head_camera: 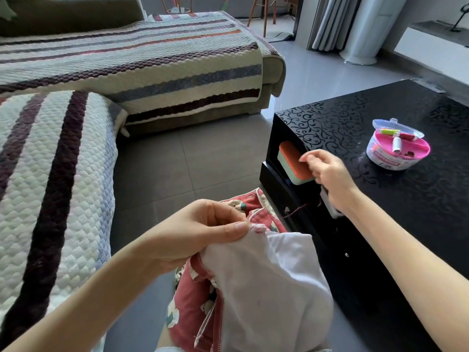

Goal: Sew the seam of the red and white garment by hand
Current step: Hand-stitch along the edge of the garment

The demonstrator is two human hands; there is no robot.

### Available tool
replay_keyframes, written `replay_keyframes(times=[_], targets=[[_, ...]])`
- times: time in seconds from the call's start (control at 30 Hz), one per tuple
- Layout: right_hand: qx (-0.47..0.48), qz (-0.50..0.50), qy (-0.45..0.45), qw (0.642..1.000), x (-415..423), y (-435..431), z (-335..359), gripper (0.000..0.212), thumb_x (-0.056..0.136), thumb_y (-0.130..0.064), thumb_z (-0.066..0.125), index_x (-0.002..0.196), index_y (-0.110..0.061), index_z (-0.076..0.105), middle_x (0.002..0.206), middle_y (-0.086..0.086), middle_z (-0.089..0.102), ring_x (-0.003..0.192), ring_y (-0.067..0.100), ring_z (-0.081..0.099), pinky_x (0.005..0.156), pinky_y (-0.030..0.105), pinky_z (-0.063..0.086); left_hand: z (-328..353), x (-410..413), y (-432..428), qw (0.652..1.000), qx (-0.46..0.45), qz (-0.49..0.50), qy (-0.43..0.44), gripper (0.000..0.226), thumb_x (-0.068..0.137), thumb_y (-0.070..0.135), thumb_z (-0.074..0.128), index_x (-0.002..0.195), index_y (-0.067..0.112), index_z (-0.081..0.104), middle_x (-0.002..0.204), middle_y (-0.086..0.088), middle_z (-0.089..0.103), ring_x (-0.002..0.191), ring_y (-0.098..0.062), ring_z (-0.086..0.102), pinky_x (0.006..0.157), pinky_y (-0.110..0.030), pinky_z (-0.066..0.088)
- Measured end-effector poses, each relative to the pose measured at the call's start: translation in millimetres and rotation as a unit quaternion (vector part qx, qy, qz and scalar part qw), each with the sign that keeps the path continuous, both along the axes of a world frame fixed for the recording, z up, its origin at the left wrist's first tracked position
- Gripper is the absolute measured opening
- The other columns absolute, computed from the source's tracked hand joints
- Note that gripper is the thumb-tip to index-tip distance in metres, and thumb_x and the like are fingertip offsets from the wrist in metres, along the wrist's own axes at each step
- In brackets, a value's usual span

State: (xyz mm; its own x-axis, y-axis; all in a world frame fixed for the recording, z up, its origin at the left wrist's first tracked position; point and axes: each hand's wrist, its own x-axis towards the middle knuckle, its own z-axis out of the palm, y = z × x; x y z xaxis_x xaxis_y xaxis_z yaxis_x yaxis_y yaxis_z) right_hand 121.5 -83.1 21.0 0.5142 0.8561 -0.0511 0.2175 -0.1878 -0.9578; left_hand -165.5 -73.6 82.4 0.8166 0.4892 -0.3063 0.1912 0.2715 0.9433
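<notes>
Right under the camera, the red and white garment (266,288) is bunched in the lap, white lining up and red print showing round the edges. On the far left there's just the striped sofa cover (50,174), not in play.

The left grip (203,229) comes in over the cloth with thumb and forefinger pinched tight on the seam edge (256,227), holding that top fold of the garment up off the lap. That's the anchor.

A dark red thread (302,209) runs from just beside the seam, up and to the right, and vanishes behind the right wrist.

The right grip (327,171) is raised farther off and to the right, well apart from the seam, in front of the orange-lidded box (295,163) in the shelf. Its fingertips are closed in a fine pinch. A needle is too small to make out, so I'd call that a hold on the thread's working end.

The next stitch turns on this: the seam lies down, left and nearer from the right grip. My read is that the right grip travels back along the thread line while the left only holds.

On the black worktop (406,212) the pink sewing kit (398,146) sits open at far right, nearer the right arm.
</notes>
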Motion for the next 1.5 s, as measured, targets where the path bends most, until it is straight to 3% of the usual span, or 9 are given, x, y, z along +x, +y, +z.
replay_keyframes(times=[0.1,0.2,0.7,0.97,1.07,1.2,1.33,1.43,1.5], targets=[[-0.012,0.258,0.020,0.966,-51.9,-29.1,46.9,0.009,0.088,-0.021,0.063,0.087,-0.014,0.068,0.059,-0.017,0.061,0.057,-0.007,0.052,0.055,0.009,0.036,2.2,0.7,0.3,1.000,0.015,-0.020,-0.003,0.010,0.080,0.015,0.066,0.074,0.014,0.074,0.069,0.000,0.065,0.062,-0.005,0.059,0.058,-0.015,0.048],[-0.016,0.380,0.020,0.925,-75.9,-48.2,59.3,0.021,0.084,-0.030,0.066,0.088,-0.012,0.075,0.080,0.011,0.070,0.079,0.014,0.059,0.073,0.031,0.047,4.5,1.9,0.7,0.999,0.022,-0.031,-0.010,0.008,0.081,0.013,0.068,0.076,0.012,0.073,0.069,0.001,0.066,0.062,-0.004,0.060,0.059,-0.013,0.048],[-0.021,0.429,0.090,0.899,-83.8,-51.1,68.3,0.011,0.081,-0.015,0.067,0.073,-0.020,0.071,0.075,0.004,0.066,0.075,0.013,0.060,0.069,0.018,0.048,14.5,4.4,-3.7,0.999,0.041,-0.032,0.003,0.010,0.078,0.011,0.063,0.080,0.002,0.068,0.064,0.005,0.064,0.059,0.000,0.057,0.057,-0.010,0.045],[-0.044,0.139,-0.133,0.980,-35.0,-3.7,33.5,0.017,0.091,-0.019,0.064,0.074,-0.019,0.068,0.056,-0.015,0.059,0.058,0.001,0.051,0.063,0.020,0.042,15.6,1.7,-5.2,0.998,0.031,-0.052,-0.011,0.006,0.077,0.012,0.067,0.075,0.009,0.072,0.068,0.003,0.066,0.062,-0.002,0.060,0.060,-0.011,0.046],[-0.177,-0.038,-0.313,0.932,2.1,17.3,-10.4,0.020,0.093,-0.032,0.058,0.088,-0.017,0.070,0.089,0.003,0.070,0.090,0.025,0.062,0.079,0.033,0.041,17.4,0.4,-6.4,0.998,0.028,-0.051,-0.015,0.008,0.077,0.009,0.064,0.073,0.010,0.071,0.067,0.004,0.066,0.061,-0.001,0.059,0.059,-0.011,0.046],[-0.224,-0.077,-0.335,0.912,3.2,13.8,-28.0,0.026,0.092,-0.037,0.058,0.099,-0.016,0.070,0.104,0.007,0.070,0.102,0.030,0.061,0.081,0.032,0.040,18.4,-1.0,-6.4,0.998,0.027,-0.052,-0.021,0.011,0.077,0.009,0.063,0.072,0.012,0.072,0.068,0.004,0.066,0.063,-0.001,0.059,0.060,-0.011,0.046],[-0.049,0.100,-0.163,0.980,-44.1,-11.3,17.9,0.020,0.087,-0.030,0.068,0.098,-0.015,0.074,0.087,-0.005,0.074,0.087,0.012,0.068,0.078,0.028,0.051,16.9,-2.2,-3.8,0.998,0.029,-0.053,-0.015,0.010,0.079,0.012,0.065,0.073,0.013,0.073,0.070,0.002,0.066,0.064,-0.002,0.060,0.061,-0.012,0.047],[-0.031,0.319,-0.003,0.947,-78.0,-42.5,61.1,0.031,0.090,-0.028,0.058,0.098,-0.002,0.073,0.057,-0.016,0.063,0.056,-0.004,0.057,0.057,0.006,0.039,15.8,-1.4,-3.5,0.998,0.028,-0.046,-0.013,0.011,0.077,0.011,0.064,0.072,0.013,0.073,0.068,0.002,0.066,0.062,-0.002,0.060,0.059,-0.012,0.047],[-0.043,0.401,0.037,0.914,-86.5,-52.1,67.7,0.042,0.085,-0.044,0.061,0.093,-0.005,0.074,0.068,-0.007,0.064,0.066,0.000,0.055,0.063,0.010,0.040,16.3,-0.5,-3.7,0.998,0.027,-0.046,-0.016,0.012,0.077,0.010,0.063,0.072,0.013,0.073,0.067,0.003,0.066,0.061,-0.002,0.059,0.058,-0.012,0.046]])
